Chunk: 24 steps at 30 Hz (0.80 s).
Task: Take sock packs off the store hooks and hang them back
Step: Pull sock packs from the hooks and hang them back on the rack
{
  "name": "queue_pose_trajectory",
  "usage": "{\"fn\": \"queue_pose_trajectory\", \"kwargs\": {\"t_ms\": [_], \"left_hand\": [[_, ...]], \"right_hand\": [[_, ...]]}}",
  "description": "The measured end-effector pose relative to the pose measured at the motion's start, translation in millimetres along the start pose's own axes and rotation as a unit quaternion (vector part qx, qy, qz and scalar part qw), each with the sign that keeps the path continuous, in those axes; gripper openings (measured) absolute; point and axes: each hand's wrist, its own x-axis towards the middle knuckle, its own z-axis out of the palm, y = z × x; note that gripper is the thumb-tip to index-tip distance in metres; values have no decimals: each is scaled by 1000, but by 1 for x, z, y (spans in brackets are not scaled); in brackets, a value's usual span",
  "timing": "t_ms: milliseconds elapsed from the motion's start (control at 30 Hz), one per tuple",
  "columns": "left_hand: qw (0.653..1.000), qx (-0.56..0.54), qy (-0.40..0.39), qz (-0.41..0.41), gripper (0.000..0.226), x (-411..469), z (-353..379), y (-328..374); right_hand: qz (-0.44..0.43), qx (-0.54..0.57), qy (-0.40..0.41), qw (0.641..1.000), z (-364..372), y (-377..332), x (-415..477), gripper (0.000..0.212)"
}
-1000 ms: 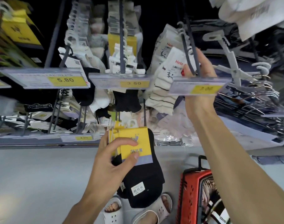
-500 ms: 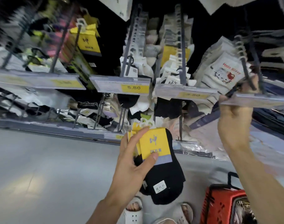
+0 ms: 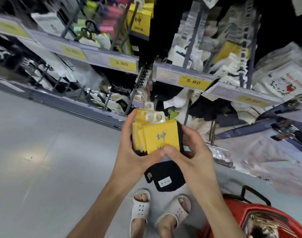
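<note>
Both hands hold a stack of black sock packs point(image 3: 161, 140) with yellow card bands and white plastic hanger tabs at the top. My left hand point(image 3: 131, 148) wraps the stack's left side, thumb on the front card. From the right, my right hand point(image 3: 193, 152) grips the same stack, thumb meeting the left thumb. The black toe ends point(image 3: 165, 177) hang below the hands. Behind them, store hooks point(image 3: 189, 38) carry more sock packs, among them a matching yellow pack point(image 3: 140, 19) high up.
Price rails with yellow tags, 3.80 point(image 3: 121, 63) and 5.80 point(image 3: 192, 81), run across the display. A red shopping basket point(image 3: 260, 219) stands on the floor at lower right. My feet in white sandals point(image 3: 141, 208) are below. Grey floor point(image 3: 43, 152) spreads to the left.
My right hand has left the upper right hook and price rail and come down onto the sock stack. The view has swung left along the display.
</note>
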Motion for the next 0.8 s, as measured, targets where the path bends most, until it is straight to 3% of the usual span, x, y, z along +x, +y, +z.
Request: {"fn": "queue_pose_trajectory", "kwargs": {"t_ms": [200, 467, 800], "left_hand": [[996, -59, 13, -73, 84, 0, -15, 6], [990, -73, 76, -98, 85, 6, -24, 5], [988, -21, 137, -73, 71, 31, -27, -2]], "right_hand": [[16, 29, -31, 999, 0, -4, 18, 26], [42, 121, -2, 992, 0, -1, 29, 29], [53, 28, -102, 993, 11, -1, 42, 36]]}}
